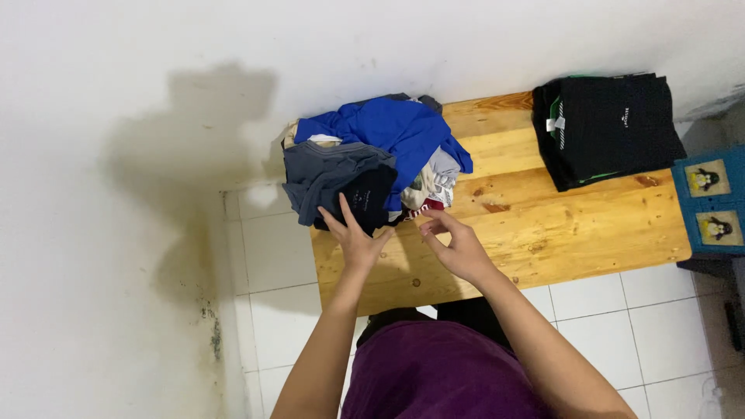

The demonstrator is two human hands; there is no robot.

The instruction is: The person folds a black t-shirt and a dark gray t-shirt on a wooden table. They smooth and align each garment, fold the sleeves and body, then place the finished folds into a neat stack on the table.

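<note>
A loose heap of clothes (372,159) lies on the left end of a wooden table (559,225); a bright blue garment (403,128) is on top, with grey and dark navy pieces in front. My left hand (353,237) is open, its fingers resting against the dark navy garment (365,200) at the heap's near edge. My right hand (458,248) hovers just right of it over the wood, fingers loosely curled and empty, close to a red-and-white piece (425,208).
A folded stack of black clothes (609,128) sits at the table's far right end. A blue box (710,198) with pictures stands beyond the right edge. White wall with a dark stain is on the left; white floor tiles lie below.
</note>
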